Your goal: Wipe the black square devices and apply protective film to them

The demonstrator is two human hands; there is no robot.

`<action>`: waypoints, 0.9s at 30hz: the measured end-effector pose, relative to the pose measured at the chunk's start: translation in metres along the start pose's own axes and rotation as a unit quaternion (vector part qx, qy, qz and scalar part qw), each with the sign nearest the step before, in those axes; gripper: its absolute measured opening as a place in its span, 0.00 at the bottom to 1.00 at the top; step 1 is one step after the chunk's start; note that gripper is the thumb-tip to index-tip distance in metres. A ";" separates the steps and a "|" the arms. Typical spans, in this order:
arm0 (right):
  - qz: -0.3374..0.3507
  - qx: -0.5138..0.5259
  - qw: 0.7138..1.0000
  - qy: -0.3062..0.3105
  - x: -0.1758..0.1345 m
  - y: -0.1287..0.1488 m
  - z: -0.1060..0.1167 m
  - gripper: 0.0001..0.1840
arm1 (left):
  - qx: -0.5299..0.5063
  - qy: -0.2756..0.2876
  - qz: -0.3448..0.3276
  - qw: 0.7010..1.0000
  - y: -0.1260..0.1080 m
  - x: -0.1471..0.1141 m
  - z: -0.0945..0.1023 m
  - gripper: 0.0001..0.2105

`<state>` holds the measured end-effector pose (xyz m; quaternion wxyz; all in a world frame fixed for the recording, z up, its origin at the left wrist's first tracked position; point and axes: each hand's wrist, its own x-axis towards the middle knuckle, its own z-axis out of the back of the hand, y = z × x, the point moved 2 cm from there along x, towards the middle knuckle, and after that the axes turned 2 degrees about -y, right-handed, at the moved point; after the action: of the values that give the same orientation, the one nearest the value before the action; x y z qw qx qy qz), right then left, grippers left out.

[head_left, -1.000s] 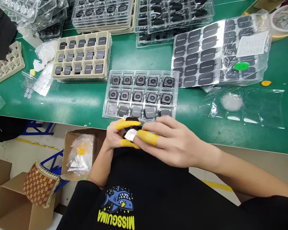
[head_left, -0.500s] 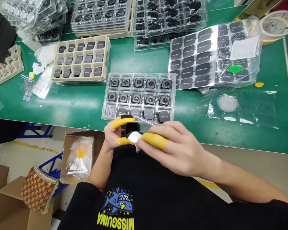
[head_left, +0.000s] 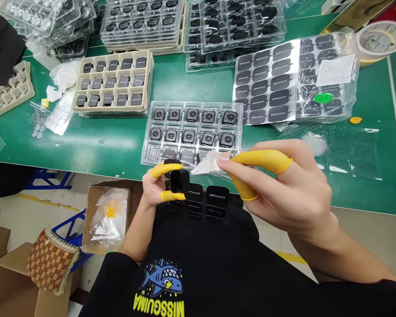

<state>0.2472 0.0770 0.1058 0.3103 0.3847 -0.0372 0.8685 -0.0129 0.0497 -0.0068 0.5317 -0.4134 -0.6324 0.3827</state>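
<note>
My left hand [head_left: 152, 187], with yellow finger cots on its thumb and a finger, grips a small black square watch body [head_left: 179, 181] by its edges. Its glossy dark face is turned up. To the right, my right hand [head_left: 284, 189] pinches a white cloth [head_left: 209, 162] between yellow-covered fingertips, apart from the watch. Just beyond both hands lies a clear plastic tray [head_left: 147, 143] with watch bodies in its two far rows, sensor side up, and black labelled squares in its near row. Black HiFuture-marked squares [head_left: 217, 196] show below the cloth, in front of my shirt.
A beige tray [head_left: 114, 110] of black squares stands left of the clear tray. Label sheets [head_left: 259, 88] and a tape roll [head_left: 381, 37] lie to the right. Stacked trays [head_left: 140, 37] line the back. An open cardboard box [head_left: 89, 211] is below the table edge at left.
My right hand has moved right and slightly up, taking the white cloth off the watch body. My left hand keeps its hold, and the dark watch face is now uncovered.
</note>
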 end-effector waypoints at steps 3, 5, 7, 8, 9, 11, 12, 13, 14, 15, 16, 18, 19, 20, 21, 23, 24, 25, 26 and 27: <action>-0.021 0.009 0.999 -0.032 0.003 -0.004 0.007 0.26 | -0.012 0.006 0.004 1.000 0.003 -0.001 0.001 0.36; -0.036 0.006 0.998 -0.053 0.003 -0.008 0.011 0.29 | -0.018 0.006 0.018 1.000 0.006 -0.002 0.002 0.37; -0.045 0.008 0.997 -0.067 0.002 -0.012 0.015 0.32 | -0.017 0.003 0.034 0.999 0.008 -0.003 0.002 0.38; -0.045 0.013 0.996 -0.072 0.000 -0.013 0.017 0.31 | -0.017 0.001 0.037 0.999 0.008 -0.004 0.002 0.38; -0.039 0.020 0.996 -0.073 -0.001 -0.014 0.019 0.30 | -0.018 0.000 0.039 0.999 0.008 -0.004 0.002 0.39; -0.008 0.045 0.998 -0.046 -0.003 -0.011 0.019 0.24 | -0.023 -0.003 0.036 0.999 0.006 -0.004 0.001 0.38; 0.012 0.061 0.998 -0.021 -0.003 -0.008 0.018 0.20 | -0.024 -0.002 0.033 0.999 0.005 -0.003 0.000 0.38; 0.038 0.077 0.996 0.000 -0.002 -0.004 0.016 0.17 | -0.022 0.001 0.032 0.999 0.003 -0.003 -0.002 0.37; 0.066 0.089 0.994 0.017 -0.001 0.000 0.013 0.15 | -0.017 0.005 0.031 0.999 0.001 -0.002 -0.003 0.37; 0.092 0.095 0.991 0.030 0.000 0.005 0.010 0.14 | -0.013 0.010 0.032 0.999 -0.001 0.000 -0.005 0.36; 0.114 0.094 0.988 0.040 0.002 0.011 0.006 0.13 | -0.009 0.016 0.032 0.999 -0.003 0.001 -0.007 0.36; 0.147 0.081 0.984 0.058 0.006 0.020 -0.004 0.12 | -0.009 0.028 0.027 0.999 -0.006 0.003 -0.009 0.36; 0.153 0.074 0.983 0.065 0.007 0.024 -0.008 0.12 | -0.011 0.030 0.021 0.999 -0.007 0.003 -0.010 0.35; 0.154 0.065 0.983 0.070 0.008 0.027 -0.013 0.12 | -0.011 0.032 0.017 0.999 -0.007 0.004 -0.011 0.35; 0.152 0.053 0.984 0.072 0.010 0.029 -0.017 0.12 | -0.009 0.031 0.014 0.999 -0.007 0.004 -0.011 0.34; 0.136 0.012 0.988 0.075 0.011 0.030 -0.022 0.13 | -0.001 0.022 0.014 1.000 -0.006 0.002 -0.010 0.34; 0.123 -0.010 0.989 0.082 0.012 0.028 -0.024 0.14 | 0.002 0.017 0.017 1.000 -0.004 0.001 -0.009 0.34; 0.111 -0.025 0.990 0.089 0.012 0.026 -0.024 0.16 | 0.003 0.013 0.021 1.000 -0.003 -0.001 -0.008 0.34; 0.093 -0.030 0.991 0.091 0.010 0.022 -0.024 0.17 | 0.001 0.007 0.024 1.000 -0.002 -0.003 -0.007 0.34; 0.072 -0.027 0.994 0.082 0.007 0.015 -0.021 0.18 | -0.003 0.003 0.028 1.000 0.000 -0.004 -0.005 0.34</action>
<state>0.2219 0.0748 0.0981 0.2590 0.2999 -0.0626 0.9160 -0.0073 0.0456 -0.0073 0.5212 -0.4338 -0.6202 0.3943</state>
